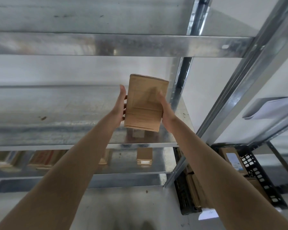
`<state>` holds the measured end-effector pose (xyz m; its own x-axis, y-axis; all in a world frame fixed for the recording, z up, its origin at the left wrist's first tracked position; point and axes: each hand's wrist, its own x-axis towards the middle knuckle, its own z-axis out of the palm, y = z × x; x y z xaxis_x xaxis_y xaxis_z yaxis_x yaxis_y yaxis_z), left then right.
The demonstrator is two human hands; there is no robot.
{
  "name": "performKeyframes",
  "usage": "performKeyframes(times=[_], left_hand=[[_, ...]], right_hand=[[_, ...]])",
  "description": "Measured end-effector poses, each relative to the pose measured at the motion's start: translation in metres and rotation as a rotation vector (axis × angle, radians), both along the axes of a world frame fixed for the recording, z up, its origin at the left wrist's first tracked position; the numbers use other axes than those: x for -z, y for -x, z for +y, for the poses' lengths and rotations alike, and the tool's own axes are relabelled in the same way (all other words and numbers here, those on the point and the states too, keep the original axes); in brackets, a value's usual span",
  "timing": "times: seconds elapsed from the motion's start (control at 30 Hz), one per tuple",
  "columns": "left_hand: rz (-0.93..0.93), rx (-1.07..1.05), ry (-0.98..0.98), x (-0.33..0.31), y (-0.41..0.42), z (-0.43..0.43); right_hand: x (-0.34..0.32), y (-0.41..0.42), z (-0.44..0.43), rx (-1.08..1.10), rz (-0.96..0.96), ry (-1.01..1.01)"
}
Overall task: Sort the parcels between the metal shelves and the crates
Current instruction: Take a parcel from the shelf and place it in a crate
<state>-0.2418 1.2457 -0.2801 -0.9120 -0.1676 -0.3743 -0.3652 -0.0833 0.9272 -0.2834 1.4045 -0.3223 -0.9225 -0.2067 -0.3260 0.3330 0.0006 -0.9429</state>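
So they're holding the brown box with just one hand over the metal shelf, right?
Not quite: both hands hold it. The left hand grips one side of the brown box and the right hand grips the other, over the metal shelf. The head view shows this.

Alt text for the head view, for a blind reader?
A left hand and right hand hold a brown cardboard parcel between them above a galvanised metal shelf. A smaller brown parcel lies on the shelf below; a black perforated crate of parcels stands right.
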Motion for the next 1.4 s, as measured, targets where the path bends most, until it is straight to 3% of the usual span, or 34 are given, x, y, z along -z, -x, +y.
performKeyframes(times=[0.33, 0.47, 0.57, 0.8, 1.17, 1.4], left_hand=[[-0.041, -0.030, 0.018, -0.007, -0.004, 0.007], [-0.124, -0.055, -0.025, -0.010, 0.007, 0.001], [-0.139, -0.052, -0.094, -0.008, 0.016, -0.008], [-0.218, 0.053, -0.053, -0.001, 0.027, -0.022], [0.060, 0.152, -0.185, 0.008, 0.023, -0.040], [0.080, 0.155, -0.138, 0.018, 0.022, -0.039]], right_hand=[[0.023, 0.022, -0.001, 0.025, 0.012, 0.080], [0.037, 0.050, 0.002, 0.027, -0.080, 0.119], [0.024, 0.052, 0.001, 0.071, -0.125, 0.172], [-0.003, 0.040, -0.007, 0.132, -0.078, 0.127], [-0.011, 0.022, 0.015, -0.207, 0.110, 0.205], [-0.005, 0.021, 0.008, -0.191, 0.121, 0.184]])
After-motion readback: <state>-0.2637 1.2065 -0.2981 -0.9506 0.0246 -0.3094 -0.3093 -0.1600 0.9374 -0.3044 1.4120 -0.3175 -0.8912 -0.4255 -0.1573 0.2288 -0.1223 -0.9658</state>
